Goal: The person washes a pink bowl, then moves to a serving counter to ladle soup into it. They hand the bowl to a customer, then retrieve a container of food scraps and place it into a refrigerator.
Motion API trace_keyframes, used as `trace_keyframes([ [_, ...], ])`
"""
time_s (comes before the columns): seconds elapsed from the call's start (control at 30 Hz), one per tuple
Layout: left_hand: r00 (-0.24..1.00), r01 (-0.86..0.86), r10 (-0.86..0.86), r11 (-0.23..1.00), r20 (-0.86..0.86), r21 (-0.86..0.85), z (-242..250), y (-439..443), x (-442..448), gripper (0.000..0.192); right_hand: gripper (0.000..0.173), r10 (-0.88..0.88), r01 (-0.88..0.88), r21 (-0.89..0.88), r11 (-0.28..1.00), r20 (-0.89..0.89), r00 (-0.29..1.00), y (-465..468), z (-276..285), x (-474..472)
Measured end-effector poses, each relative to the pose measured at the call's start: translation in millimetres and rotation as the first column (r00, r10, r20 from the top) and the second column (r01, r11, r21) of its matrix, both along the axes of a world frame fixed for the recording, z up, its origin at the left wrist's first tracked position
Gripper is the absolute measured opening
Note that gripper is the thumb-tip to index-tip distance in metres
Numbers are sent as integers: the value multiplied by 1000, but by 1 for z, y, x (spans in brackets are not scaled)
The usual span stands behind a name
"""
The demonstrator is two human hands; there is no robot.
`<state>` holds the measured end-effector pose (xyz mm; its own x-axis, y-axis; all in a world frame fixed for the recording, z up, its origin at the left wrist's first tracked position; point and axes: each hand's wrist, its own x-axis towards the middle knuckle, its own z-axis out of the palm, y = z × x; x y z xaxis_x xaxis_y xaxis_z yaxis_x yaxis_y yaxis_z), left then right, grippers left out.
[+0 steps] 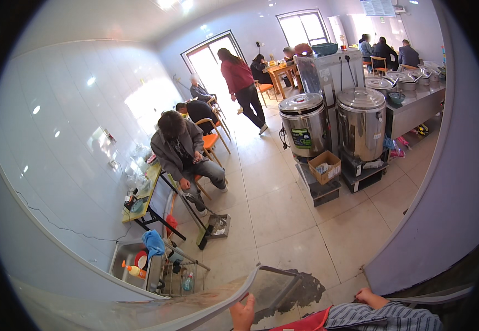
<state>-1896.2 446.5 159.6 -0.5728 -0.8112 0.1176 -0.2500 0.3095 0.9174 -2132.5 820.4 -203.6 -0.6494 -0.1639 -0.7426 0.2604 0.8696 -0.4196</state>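
Observation:
At the bottom of the view, my left hand [243, 313] is at the grey-edged border of a clear plastic door curtain [206, 311], its thumb raised along the edge and its fingers partly hidden. My right hand [368, 296] reaches out from a striped sleeve with its fingers curled, close to the foot of the right-hand wall. Beside that forearm runs the grey edge of another curtain panel [434, 297]; whether my right fingers grip it cannot be seen. Part of a red apron [305, 320] shows below.
Past the doorway lies a tiled floor [281, 231] with a dark worn patch. On the left are a steel sink [119, 265], a broom [201, 236], a dustpan [219, 227] and a seated person [177, 145]. Steel insulated barrels [361, 128] and a cardboard box [325, 167] stand right. Someone walks farther back.

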Motion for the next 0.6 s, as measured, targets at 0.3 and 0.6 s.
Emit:
trace_keyframes([
  [0.3, 1000, 5, -5, 1000, -7, 7, -3, -3, 0, 45, 18, 17, -16, -19, 1000, 36, 999, 0, 14, -6],
  [0.6, 996, -12, 16, 999, 89, -43, -8, -9, 2, 33, 20, 20, -20, 3, 1000, -19, 1000, -5, 38, -6],
])
